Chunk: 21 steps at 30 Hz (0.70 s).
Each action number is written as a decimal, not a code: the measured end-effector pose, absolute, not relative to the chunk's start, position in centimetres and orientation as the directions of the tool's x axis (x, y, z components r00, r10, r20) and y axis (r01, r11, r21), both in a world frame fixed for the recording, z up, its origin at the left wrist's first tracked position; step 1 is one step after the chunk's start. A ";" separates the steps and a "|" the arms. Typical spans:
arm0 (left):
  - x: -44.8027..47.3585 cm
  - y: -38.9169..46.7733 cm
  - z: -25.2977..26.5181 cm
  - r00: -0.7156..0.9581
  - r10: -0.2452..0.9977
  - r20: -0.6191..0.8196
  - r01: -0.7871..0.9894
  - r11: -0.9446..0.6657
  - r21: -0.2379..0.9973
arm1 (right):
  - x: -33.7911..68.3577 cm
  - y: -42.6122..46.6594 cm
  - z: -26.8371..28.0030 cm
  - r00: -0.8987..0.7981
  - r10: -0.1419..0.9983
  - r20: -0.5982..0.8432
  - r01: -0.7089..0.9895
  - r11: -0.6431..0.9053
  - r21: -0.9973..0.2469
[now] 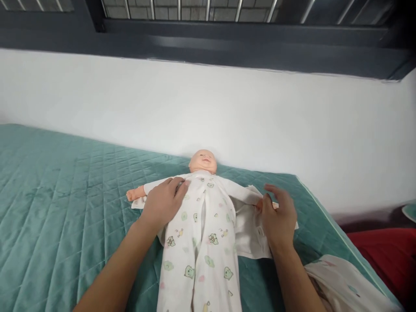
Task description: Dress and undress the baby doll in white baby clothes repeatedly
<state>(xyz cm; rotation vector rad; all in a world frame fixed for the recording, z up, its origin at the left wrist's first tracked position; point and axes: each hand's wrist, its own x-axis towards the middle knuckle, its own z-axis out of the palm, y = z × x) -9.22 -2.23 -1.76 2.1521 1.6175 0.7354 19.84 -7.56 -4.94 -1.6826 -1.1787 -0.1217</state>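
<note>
A baby doll [203,161] lies on its back, head by the wall, arms spread sideways. Its white long-sleeved garment [212,242] is printed with green and pink animal figures. My left hand [165,199] rests on the doll's upper body near the shoulder, thumb apart from the fingers. By the doll's other hand [259,205], my right hand [279,216] is held with its fingers curved and parted, and I see nothing gripped in it. Under that arm a white cloth piece [248,229] is spread out. Some of my left fingertips are hard to make out.
Beneath everything is a green quilted bed cover [71,195]. A white wall [195,104] and a dark window frame [227,45] with bars rise behind it. Another printed cloth [347,281] lies by my right forearm. Beyond the bed's right edge is a red item [386,251].
</note>
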 end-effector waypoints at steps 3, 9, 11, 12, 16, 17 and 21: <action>-10.0 -2.5 -0.6 0.270 0.963 0.018 0.763 -0.225 0.606 | 18.3 -7.8 -4.3 0.430 0.746 0.508 0.739 0.032 -0.672; -10.8 -2.9 -1.5 0.320 0.946 -0.047 0.601 -0.164 0.783 | 16.0 -7.7 -4.5 0.179 0.981 0.069 0.710 -0.081 -0.700; -10.5 -2.8 -2.3 0.281 0.960 0.005 0.536 -0.161 0.829 | 15.6 -7.7 -4.6 0.171 0.984 0.050 0.635 -0.072 -0.769; -10.3 -2.8 -2.7 0.256 0.966 0.027 0.513 -0.159 0.843 | 15.4 -7.7 -4.6 0.177 0.983 0.044 0.589 -0.070 -0.805; -9.5 -2.4 -3.8 0.177 0.981 0.077 0.437 -0.148 0.887 | 15.1 -7.9 -4.5 0.229 0.973 0.016 0.440 -0.089 -0.893; -9.3 -2.3 -4.0 0.163 0.982 0.096 0.423 -0.157 0.892 | 15.1 -7.9 -4.5 0.242 0.970 0.009 0.422 -0.097 -0.902; -8.6 -1.8 -4.6 0.082 0.964 0.253 0.415 -0.264 0.871 | 15.0 -8.0 -4.4 0.254 0.967 -0.031 0.428 -0.141 -0.893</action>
